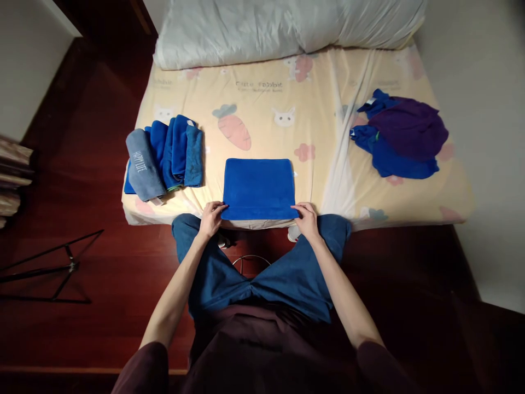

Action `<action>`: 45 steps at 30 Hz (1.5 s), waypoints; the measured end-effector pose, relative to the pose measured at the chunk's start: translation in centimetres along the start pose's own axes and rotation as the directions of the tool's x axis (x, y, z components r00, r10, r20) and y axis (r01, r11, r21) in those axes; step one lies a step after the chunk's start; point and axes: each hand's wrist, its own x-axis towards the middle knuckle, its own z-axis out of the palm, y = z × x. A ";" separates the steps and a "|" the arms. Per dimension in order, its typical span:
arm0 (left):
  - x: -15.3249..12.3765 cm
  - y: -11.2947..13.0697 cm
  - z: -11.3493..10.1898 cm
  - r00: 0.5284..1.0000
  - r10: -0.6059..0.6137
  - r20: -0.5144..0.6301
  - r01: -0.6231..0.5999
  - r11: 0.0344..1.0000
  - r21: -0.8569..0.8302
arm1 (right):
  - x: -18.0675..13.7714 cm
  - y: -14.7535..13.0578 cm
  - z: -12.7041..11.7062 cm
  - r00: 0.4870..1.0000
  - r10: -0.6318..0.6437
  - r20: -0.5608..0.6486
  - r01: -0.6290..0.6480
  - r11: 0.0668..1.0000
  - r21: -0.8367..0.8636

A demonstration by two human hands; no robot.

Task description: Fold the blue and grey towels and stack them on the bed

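A blue towel (259, 186) lies flat as a rectangle at the front edge of the bed, with a narrow fold line along its near side. My left hand (212, 218) pinches its near left corner between thumb and fingers. At the near right corner, my right hand (307, 217) grips the cloth the same way. To the left sit several rolled or folded blue towels (179, 145), with a grey-blue towel (144, 168) bearing white lettering at their near end. A loose heap of blue and purple cloths (406, 134) rests on the right.
The bed (266, 137) wears a pale yellow sheet with carrot and rabbit prints. A bulky whitish quilt (287, 30) runs along its far side. Black tripod legs (69, 268) stand on the dark red floor at left; a wall (479, 137) borders the right.
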 end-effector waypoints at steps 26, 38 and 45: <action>0.1 -0.1 0.2 0.983 -0.150 -0.106 0.142 0.987 -0.078 | -0.3 0.2 -0.4 0.996 0.086 0.032 -0.086 0.996 0.018; 0.3 0.3 0.4 0.967 -0.205 -0.152 0.197 0.978 -0.064 | -0.2 -0.1 -0.3 0.992 0.122 -0.020 -0.122 0.992 0.020; 0.4 0.3 0.4 0.967 -0.201 -0.156 0.192 0.979 -0.070 | -0.2 0.2 -0.2 0.993 0.105 -0.046 -0.104 0.994 0.024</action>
